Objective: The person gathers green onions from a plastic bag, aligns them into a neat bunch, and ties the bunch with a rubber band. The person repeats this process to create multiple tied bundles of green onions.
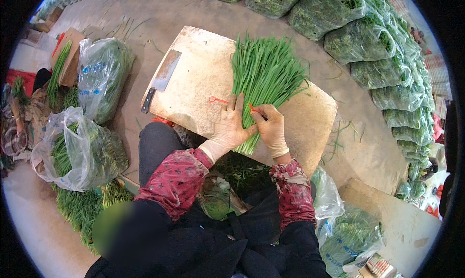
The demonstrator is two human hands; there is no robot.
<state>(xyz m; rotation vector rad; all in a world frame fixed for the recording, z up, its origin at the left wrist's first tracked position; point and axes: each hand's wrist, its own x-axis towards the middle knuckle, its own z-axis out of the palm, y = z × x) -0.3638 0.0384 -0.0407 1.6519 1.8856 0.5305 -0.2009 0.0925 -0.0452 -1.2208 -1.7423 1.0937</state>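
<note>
A large bunch of long green leaves, which look like garlic chives, lies on a worn cutting board, stems towards me. My left hand, in a pale thin glove, presses on the bunch's lower left side with its fingers spread. Pinched between the thumb and fingers of my gloved right hand is the end of a red plastic tie, at the stems' right side. Another red tie piece with a loop shows left of the bunch. A cleaver with a black handle rests on the board's left edge.
Clear plastic bags of greens stand left, with an open-topped one nearer me. Many filled bags line the far and right sides. Another bag stands at lower right beside a flat board. Loose greens lie at lower left.
</note>
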